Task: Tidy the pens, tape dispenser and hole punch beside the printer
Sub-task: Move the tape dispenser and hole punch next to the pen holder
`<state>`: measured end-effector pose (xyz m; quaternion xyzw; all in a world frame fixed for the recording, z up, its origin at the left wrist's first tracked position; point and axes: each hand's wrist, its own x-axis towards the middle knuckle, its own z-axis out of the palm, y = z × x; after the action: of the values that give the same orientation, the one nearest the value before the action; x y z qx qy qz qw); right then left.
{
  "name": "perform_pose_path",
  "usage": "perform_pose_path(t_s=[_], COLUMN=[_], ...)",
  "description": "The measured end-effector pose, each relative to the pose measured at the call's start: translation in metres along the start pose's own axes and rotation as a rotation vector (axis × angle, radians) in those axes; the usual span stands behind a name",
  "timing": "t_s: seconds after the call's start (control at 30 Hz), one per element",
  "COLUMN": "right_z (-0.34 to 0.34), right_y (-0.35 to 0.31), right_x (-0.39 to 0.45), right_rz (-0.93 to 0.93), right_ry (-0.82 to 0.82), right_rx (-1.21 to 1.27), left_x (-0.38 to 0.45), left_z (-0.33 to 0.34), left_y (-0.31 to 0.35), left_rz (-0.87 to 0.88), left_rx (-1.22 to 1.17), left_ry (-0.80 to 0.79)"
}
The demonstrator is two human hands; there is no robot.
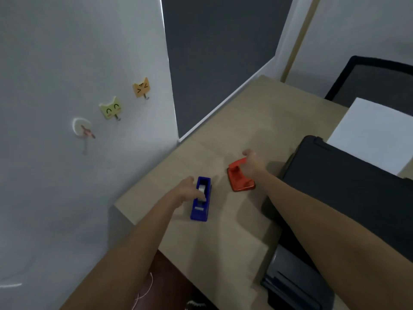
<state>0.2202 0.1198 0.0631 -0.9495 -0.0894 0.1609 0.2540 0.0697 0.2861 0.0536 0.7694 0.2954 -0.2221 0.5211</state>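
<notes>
My left grip (186, 191) clasps the blue dispenser (201, 199), right grip (251, 164) clasps the red punch (240, 177) on the surface (223, 231); I'd slide both w/ care, flush beside printer (346, 186).

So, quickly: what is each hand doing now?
Left hand: closed on the tape dispenser.
Right hand: closed on the hole punch.
</notes>
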Motion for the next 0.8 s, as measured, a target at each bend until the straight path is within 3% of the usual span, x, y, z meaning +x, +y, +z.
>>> perform_pose_path(t_s=[0.1, 0.17, 0.27, 0.4, 0.5, 0.6, 0.7, 0.8], right_z=[0.022, 0.033, 0.040, 0.050, 0.052, 0.044, 0.012, -0.043], right_y=[0.008, 0.016, 0.024, 0.023, 0.018, 0.010, 0.001, -0.005], right_x=[0.008, 0.014, 0.019, 0.016, 0.012, 0.006, -0.004, -0.015], right_rz=[0.065, 0.103, 0.142, 0.259, 0.342, 0.299, 0.183, 0.128], right_ry=[-0.061, -0.083, -0.028, -0.096, -0.159, -0.095, -0.007, 0.021], right_rx=[-0.174, -0.276, -0.358, -0.186, -0.030, 0.060, 0.141, 0.457], left_x=[0.007, 0.008, 0.011, 0.021, 0.030, 0.033, 0.026, 0.003], left_z=[0.013, 0.030, 0.064, 0.092, 0.095, 0.082, 0.058, 0.046], left_y=[-0.039, -0.063, -0.089, -0.091, -0.083, -0.084, -0.083, -0.067], left_rz=[0.048, 0.084, 0.163, 0.139, 0.099, 0.034, 0.000, 0.097], left_rx=[-0.093, -0.189, -0.349, -0.274, -0.233, -0.287, -0.585, -0.712], left_ry=[-0.143, -0.108, 0.102, 0.500, 0.591, 0.573, 0.456, 0.329])
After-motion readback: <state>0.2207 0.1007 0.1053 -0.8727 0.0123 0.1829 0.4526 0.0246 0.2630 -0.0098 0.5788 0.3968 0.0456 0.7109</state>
